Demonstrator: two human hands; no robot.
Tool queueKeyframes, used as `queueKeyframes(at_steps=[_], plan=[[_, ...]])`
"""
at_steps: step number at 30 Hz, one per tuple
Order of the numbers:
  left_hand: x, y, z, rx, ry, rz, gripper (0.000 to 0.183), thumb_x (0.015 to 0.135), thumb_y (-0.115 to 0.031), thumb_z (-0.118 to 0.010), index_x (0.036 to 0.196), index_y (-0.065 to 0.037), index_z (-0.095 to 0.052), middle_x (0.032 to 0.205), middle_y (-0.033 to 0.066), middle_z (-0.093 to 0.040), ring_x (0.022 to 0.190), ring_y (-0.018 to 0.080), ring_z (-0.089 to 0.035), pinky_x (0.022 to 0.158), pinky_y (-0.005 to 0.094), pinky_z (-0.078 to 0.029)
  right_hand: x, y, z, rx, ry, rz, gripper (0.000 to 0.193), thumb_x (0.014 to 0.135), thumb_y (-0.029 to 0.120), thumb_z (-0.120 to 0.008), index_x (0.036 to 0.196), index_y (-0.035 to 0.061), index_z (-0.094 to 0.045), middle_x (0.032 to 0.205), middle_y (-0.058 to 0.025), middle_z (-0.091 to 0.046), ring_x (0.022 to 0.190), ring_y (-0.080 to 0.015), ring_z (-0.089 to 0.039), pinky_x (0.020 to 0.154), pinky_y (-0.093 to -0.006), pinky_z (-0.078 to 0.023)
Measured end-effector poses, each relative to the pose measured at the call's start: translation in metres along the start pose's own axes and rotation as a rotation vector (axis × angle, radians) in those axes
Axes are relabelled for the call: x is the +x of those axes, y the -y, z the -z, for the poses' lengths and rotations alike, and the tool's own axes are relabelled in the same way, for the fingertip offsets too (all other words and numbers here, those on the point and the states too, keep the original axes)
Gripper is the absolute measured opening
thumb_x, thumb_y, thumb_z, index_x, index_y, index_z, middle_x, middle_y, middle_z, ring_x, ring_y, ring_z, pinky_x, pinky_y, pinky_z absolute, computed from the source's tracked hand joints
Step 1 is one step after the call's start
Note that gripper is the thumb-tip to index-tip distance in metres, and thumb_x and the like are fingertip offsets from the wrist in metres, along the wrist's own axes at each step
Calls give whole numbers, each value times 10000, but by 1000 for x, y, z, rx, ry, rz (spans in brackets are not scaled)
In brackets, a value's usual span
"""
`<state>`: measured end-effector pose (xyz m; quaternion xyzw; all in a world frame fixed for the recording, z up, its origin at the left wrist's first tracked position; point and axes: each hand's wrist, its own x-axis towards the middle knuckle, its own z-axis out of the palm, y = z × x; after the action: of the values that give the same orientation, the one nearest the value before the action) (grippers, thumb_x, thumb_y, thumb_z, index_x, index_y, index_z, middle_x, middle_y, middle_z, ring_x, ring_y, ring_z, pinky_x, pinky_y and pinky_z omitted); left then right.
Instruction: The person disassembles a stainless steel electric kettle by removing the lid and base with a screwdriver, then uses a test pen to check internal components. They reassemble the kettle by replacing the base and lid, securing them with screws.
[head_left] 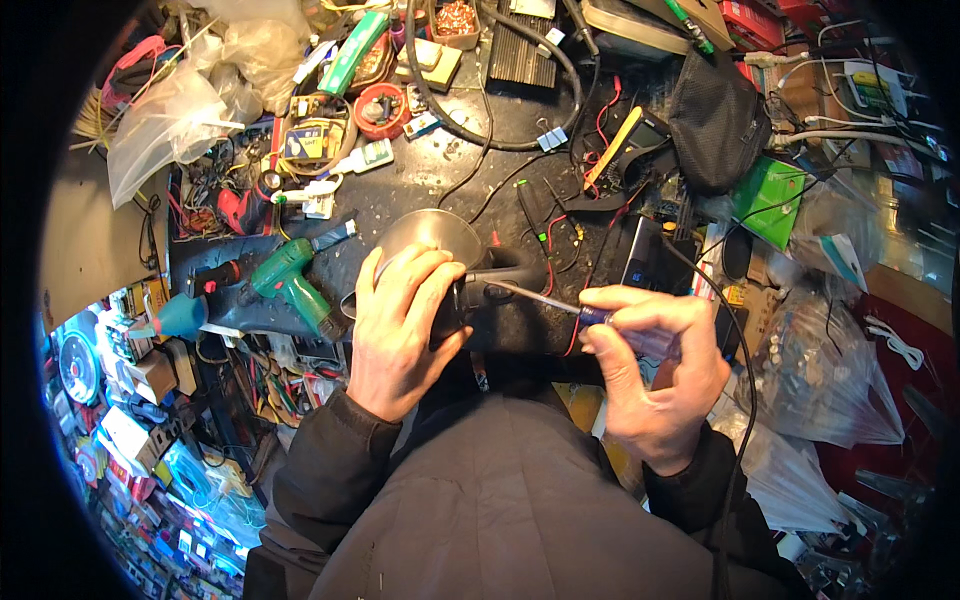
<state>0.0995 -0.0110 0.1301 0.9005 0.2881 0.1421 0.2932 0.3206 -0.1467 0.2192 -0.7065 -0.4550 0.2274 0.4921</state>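
Observation:
A shiny metal vessel with a black handle [522, 262], seemingly an electric kettle [440, 228], lies tipped near the bench's front edge. My left hand [398, 325] is closed over its near side, fingers spread across the metal and thumb by a black part; the kettle's underside is mostly hidden by this hand. In my right hand [662, 365] is a screwdriver [545, 298], its bluish see-through handle pinched between thumb and fingers. The shaft points left, its tip at the kettle's black handle part; whether it touches a screw I cannot tell.
Left of the kettle lies a green power drill [285, 275]. Behind are a red round dish [381, 110], a black cable loop [470, 135] and a blue binder clip [551, 138]. On the right sit a black pouch [715, 125] and a hanging black cable [745, 370].

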Motion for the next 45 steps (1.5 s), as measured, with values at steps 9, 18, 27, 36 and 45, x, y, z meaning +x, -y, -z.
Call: queueKeyframes(at_steps=[9,18,27,36,45], plan=[[-2,-1,-1,-23,-5,9,802,730,-124,-985,1477,-98,-694,1507,118,-677,1506,353,-611,1326,663,-359,22,6,-2,-173,191,190,292,871,-126,-860,1090,-22,-699,1099,-195,-815,890,-319,-826,791,-360,-660],[-2,0,-1,-39,-2,18,804,753,-132,-964,1502,-109,-675,1524,109,-666,1519,344,-596,1341,673,-327,33,12,-3,-216,298,280,252,907,-101,-836,1099,-27,-692,1096,-207,-804,929,-363,-819,837,-397,-665],[-2,0,-1,-51,-8,8,795,764,-127,-956,1505,-100,-671,1528,112,-662,1524,346,-591,1346,672,-317,51,27,-6,-322,390,370,277,856,-129,-851,1054,-10,-700,1086,-180,-840,835,-255,-810,724,-324,-630],[-3,1,-2,-48,-37,-8,800,729,-115,-985,1476,-88,-702,1488,122,-683,1474,370,-629,1311,668,-378,68,40,-9,-387,499,344,234,884,-93,-850,1039,14,-712,1071,-133,-846,834,-229,-823,734,-312,-638],[-4,2,-3,-52,-43,-22,808,730,-127,-987,1482,-79,-696,1487,133,-682,1475,379,-627,1312,674,-372,64,30,-3,-351,450,274,223,904,-108,-858,1025,-6,-700,1087,-141,-858,864,-178,-838,730,-299,-659]])
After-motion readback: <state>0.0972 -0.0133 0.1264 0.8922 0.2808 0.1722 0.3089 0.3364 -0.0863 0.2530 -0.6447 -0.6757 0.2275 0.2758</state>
